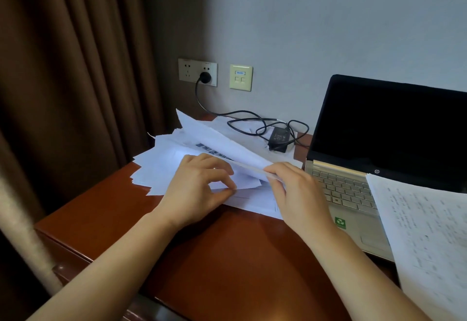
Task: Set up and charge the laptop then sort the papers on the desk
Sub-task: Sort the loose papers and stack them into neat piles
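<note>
Open reddish-brown wooden desktop up front; left hand pinches a flat white sheet, right hand grips lifted white sheets.

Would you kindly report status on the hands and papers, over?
Left hand pinches a lower sheet; right hand holds upper sheets lifted. Laptop open, screen dark, plug in wall socket. Loose sheet overlaps keyboard.

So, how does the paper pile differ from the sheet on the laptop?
The paper pile is many fanned, untidy sheets on the desk, held by the left hand and right hand; the sheet lies flat, untouched, across the laptop. Both are white, printed.
</note>
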Tool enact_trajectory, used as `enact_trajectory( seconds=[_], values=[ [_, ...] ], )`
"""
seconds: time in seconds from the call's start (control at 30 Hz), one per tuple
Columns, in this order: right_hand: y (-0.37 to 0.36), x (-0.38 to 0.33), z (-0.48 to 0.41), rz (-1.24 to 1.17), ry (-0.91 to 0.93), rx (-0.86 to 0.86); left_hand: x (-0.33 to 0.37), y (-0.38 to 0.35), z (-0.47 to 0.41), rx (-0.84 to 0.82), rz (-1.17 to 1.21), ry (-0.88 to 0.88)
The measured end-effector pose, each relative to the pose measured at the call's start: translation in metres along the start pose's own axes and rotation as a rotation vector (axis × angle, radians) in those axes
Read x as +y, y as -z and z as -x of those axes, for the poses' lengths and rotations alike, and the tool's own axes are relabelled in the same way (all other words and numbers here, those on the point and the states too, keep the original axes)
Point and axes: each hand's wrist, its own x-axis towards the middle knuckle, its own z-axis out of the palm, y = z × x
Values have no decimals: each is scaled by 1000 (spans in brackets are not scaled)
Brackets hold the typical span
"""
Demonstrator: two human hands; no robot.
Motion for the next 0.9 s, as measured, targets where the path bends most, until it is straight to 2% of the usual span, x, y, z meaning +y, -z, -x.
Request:
enact_trajectory(
  seconds=[0.13, 0.37, 0.57, 0.7, 0.8, 0.9],
  values=[
    [1, -2, 2, -42, 13, -51, 1, 5, 1, 3, 118, 105],
    [4, -11, 5, -73, -48, -154, 0, 8, -1, 57, 145, 82],
    [3, -9, 2, -13, -75, -126, 2, 9, -2, 70, 173, -19],
    [2, -10, 1, 4, -94, -98, 8, 11, -4, 117, 63, -156],
    [0, -12, -2, -2, -79, -24, 15, 16, -8, 301, -162, -261],
    [12, -13, -9, -26, -172, 150, 20, 18, -12, 460, -337, -211]
  ],
)
